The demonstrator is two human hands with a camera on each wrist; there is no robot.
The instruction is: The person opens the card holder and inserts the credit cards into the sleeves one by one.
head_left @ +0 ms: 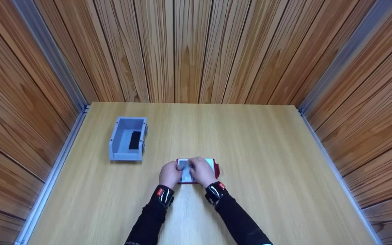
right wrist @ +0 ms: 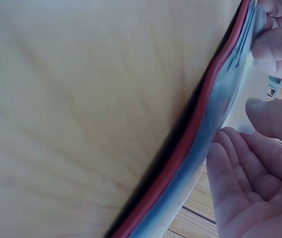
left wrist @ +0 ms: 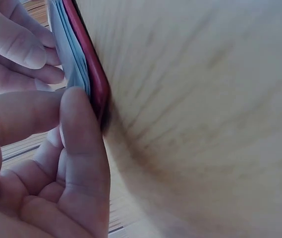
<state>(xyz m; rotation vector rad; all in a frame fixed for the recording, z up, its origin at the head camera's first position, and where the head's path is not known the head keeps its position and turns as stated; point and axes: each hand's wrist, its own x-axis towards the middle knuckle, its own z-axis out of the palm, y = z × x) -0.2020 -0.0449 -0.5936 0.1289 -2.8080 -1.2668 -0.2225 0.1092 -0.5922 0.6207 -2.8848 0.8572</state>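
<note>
Both hands meet over a flat red tray (head_left: 216,169) lying on the counter (head_left: 267,170) toward its near edge, at about 6 o'clock from the middle; a pale grey-white sheet or pack (head_left: 184,169) lies on top of it. The left hand (head_left: 169,174) has its fingers curled at the tray's left end, a fingertip pressed on the edge of the layered sheet. The right hand (head_left: 201,171) curls over the top, its fingers pinching that pale layer. To do this well, I judge the left hand should pin the red base flat while the right hand lifts only the top layer, slowly, so the tray does not slide.

The head view alone shows the grey bin (head_left: 128,139) at 10 o'clock from the hands, with a dark block (head_left: 134,140) inside. The left wrist view shows the stacked pale edges over the red rim (left wrist: 95,74); the right wrist view shows the pale layer (right wrist: 230,84) bowing off the rim, hidden from above.
</note>
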